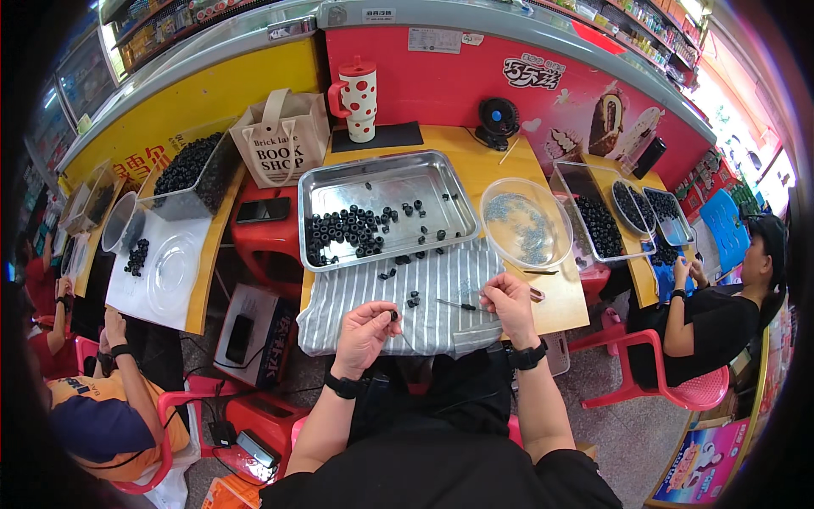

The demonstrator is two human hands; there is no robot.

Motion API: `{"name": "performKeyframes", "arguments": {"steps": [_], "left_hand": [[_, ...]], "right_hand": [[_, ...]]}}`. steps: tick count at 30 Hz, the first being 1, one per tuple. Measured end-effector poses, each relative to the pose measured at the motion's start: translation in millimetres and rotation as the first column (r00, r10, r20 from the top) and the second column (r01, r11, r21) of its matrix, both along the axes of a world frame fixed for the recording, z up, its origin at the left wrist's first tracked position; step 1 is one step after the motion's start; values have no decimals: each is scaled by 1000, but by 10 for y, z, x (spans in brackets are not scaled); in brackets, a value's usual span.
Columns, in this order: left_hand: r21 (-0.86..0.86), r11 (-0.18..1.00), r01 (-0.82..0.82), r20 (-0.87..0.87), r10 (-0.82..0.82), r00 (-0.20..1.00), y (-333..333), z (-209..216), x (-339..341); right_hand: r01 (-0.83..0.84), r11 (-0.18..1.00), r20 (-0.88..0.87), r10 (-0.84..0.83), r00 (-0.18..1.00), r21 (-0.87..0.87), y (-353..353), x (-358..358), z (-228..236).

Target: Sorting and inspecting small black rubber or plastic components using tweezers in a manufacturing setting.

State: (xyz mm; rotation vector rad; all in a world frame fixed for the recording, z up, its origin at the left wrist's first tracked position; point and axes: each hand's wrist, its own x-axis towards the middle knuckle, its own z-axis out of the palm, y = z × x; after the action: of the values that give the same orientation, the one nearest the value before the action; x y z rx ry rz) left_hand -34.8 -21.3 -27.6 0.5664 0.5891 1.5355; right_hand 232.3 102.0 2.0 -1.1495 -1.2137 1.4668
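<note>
My left hand (pixel 366 336) is closed in a pinch on a small black ring-like part (pixel 393 316) above the striped cloth (pixel 356 297). My right hand (pixel 511 307) is also closed, thumb against fingers; whatever it pinches is too small to make out. Just left of it a thin dark rod with a thicker black end (pixel 465 306) lies over the cloth; whether my fingers touch it I cannot tell. A few loose black parts (pixel 413 299) rest between my hands. Beyond them, a metal tray (pixel 441 182) contains many more black parts (pixel 343 233).
A round clear tub (pixel 486 227) of small silvery pieces stands right of the tray. Behind are a canvas bag (pixel 284 144), a dotted tumbler (pixel 359 102) and a small black fan (pixel 497 119). Co-workers sit at side tables, left and right, with bins of black parts.
</note>
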Motion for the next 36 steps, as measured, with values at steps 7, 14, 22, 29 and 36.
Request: {"name": "performKeyframes", "arguments": {"steps": [7,14,22,29,36], "left_hand": [[3,1000,1,15,-1,1000,4,3,2],[-8,1000,6,7,-6,1000,2,-16,-15],[-89,995,40,-91,-48,995,40,106,76],[-166,978,125,-59,-136,989,181,229,441],[-141,982,129,-61,-139,988,222,339,538]], "right_hand": [[30,995,16,-32,999,99,28,11,-77],[-103,874,352,-81,933,474,110,61,-186],[-36,998,-1,36,999,45,-68,1,132],[-185,982,-129,189,973,45,-411,-342,259],[-198,976,-159,210,965,86,-531,-508,231]]}}
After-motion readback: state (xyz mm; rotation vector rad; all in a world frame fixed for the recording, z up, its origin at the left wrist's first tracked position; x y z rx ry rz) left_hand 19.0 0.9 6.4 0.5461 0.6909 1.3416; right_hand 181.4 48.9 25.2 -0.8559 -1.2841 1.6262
